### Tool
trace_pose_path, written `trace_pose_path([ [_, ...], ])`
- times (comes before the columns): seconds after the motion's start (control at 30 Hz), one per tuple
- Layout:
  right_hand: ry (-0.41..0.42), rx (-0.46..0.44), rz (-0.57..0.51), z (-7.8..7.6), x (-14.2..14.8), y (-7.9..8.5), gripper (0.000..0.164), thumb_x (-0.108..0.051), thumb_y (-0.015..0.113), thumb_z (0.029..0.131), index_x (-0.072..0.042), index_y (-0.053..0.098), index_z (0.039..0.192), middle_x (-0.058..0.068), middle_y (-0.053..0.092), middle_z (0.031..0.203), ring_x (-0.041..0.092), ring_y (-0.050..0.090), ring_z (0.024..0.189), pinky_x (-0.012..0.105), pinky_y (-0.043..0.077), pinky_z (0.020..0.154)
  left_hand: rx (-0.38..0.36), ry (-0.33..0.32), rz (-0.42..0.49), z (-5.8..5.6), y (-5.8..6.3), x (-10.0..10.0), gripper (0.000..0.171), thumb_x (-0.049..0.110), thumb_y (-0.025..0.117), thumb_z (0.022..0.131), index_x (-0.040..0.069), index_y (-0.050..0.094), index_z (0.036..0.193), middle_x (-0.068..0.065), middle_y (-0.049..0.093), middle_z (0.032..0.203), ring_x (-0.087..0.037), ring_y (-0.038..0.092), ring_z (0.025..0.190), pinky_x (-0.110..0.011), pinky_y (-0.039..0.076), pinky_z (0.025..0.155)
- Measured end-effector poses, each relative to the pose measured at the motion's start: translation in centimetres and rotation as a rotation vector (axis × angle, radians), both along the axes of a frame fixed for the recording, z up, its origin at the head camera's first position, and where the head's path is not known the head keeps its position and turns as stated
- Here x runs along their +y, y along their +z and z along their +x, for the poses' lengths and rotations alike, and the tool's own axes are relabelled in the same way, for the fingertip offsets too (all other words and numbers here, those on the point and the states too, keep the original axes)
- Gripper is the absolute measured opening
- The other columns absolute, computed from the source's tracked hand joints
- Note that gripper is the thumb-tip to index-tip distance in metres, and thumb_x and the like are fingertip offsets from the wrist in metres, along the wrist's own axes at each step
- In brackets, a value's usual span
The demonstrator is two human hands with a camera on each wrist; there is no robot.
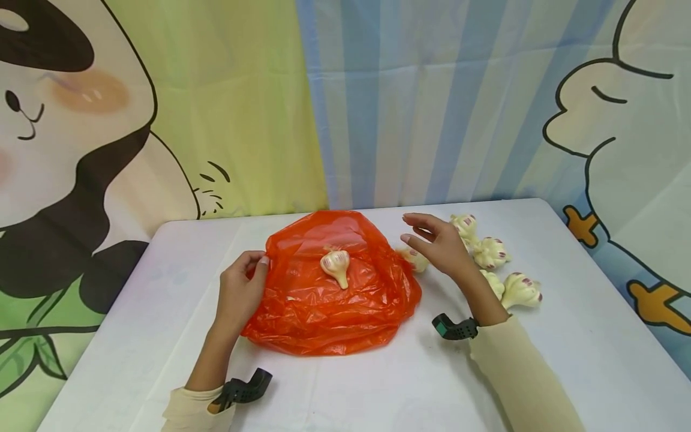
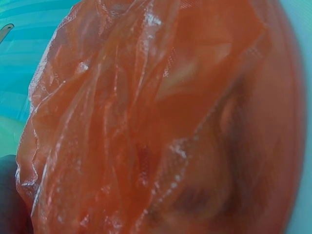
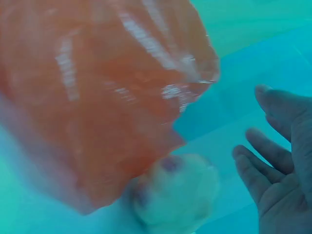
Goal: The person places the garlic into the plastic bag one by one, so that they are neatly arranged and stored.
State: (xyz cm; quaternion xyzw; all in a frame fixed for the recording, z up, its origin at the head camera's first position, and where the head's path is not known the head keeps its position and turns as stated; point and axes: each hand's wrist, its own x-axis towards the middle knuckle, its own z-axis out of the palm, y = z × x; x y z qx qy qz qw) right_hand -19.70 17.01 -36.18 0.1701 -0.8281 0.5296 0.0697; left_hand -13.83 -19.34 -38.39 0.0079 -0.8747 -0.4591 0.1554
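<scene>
A red plastic bag (image 1: pixel 345 330) lies spread on the table, its mouth open upward. My left hand (image 1: pixel 240 294) pinches the bag's left edge between thumb and fingers. One garlic bulb (image 1: pixel 336 267) shows in the bag's opening, its stem toward me. In the left wrist view the translucent plastic (image 2: pixel 107 146) fills most of the picture, with a blurred pale shape behind it. Right of the bag, my right hand (image 1: pixel 439 243) hovers with loosely bent fingers and holds nothing. Below its fingers another garlic bulb (image 3: pixel 180 195) sits against the bag's right side, partly covered by it.
Several more bulbs lie on the right of the white table (image 1: pixel 588 360), among them a garlic bulb (image 1: pixel 522 290) at the near end and another bulb (image 1: pixel 491 252) farther back. A printed cloth (image 1: pixel 399 108) hangs behind the table's back edge.
</scene>
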Motion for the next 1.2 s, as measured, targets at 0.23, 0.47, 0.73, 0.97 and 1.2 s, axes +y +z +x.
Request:
trace_pose_path([
  [0.23, -0.028, 0.051, -0.022, 0.1, 0.4, -1.5, 0.042, -0.001, 0.072, 0.087, 0.007, 0.058, 0.126, 0.024, 0.055, 0.128, 0.038, 0.051, 0.122, 0.051, 0.042, 0.097, -0.002, 0.002, 0.005, 0.1, 0.1, 0.0, 0.028, 0.025, 0.05, 0.102, 0.003, 0.064, 0.113, -0.008, 0.068, 0.102, -0.018, 0.064, 0.088, -0.017, 0.051, 0.073],
  [0.47, -0.039, 0.043, 0.018, -1.5, 1.7, -4.6, 0.052, -0.013, 0.078, 0.084, -0.001, 0.057, 0.131, 0.016, 0.047, 0.141, 0.032, 0.041, 0.132, 0.049, 0.037, 0.103, 0.0, 0.004, 0.005, 0.1, 0.0, -0.1, 0.029, 0.026, 0.05, 0.102, 0.003, 0.064, 0.113, -0.008, 0.068, 0.102, -0.019, 0.064, 0.088, -0.017, 0.051, 0.073],
  [0.73, 0.007, -0.004, 0.064, -1.5, 2.1, -5.4, 0.062, -0.009, 0.078, 0.083, 0.002, 0.049, 0.137, 0.023, 0.037, 0.147, 0.038, 0.031, 0.137, 0.055, 0.027, 0.108, -0.015, 0.007, -0.001, -0.1, 0.0, -0.2, 0.03, 0.027, 0.05, 0.102, 0.004, 0.063, 0.115, -0.008, 0.068, 0.104, -0.019, 0.064, 0.089, -0.023, 0.053, 0.076],
  [0.97, -0.001, -0.005, 0.123, -1.7, 2.5, -6.1, 0.055, -0.01, 0.073, 0.086, 0.0, 0.052, 0.136, 0.019, 0.043, 0.144, 0.037, 0.039, 0.133, 0.051, 0.032, 0.106, -0.014, 0.013, 0.001, 0.0, 0.1, -0.1, 0.029, 0.026, 0.05, 0.102, 0.003, 0.063, 0.115, -0.008, 0.068, 0.104, -0.019, 0.064, 0.089, -0.024, 0.054, 0.076],
  [1.2, -0.021, -0.116, 0.199, -1.5, 2.7, -6.2, 0.049, -0.022, 0.071, 0.089, -0.007, 0.057, 0.133, 0.015, 0.053, 0.135, 0.034, 0.05, 0.12, 0.05, 0.04, 0.1, -0.006, 0.012, 0.003, 0.0, 0.0, -0.2, 0.03, 0.027, 0.05, 0.102, 0.003, 0.064, 0.114, -0.008, 0.069, 0.103, -0.019, 0.064, 0.088, -0.021, 0.053, 0.074],
])
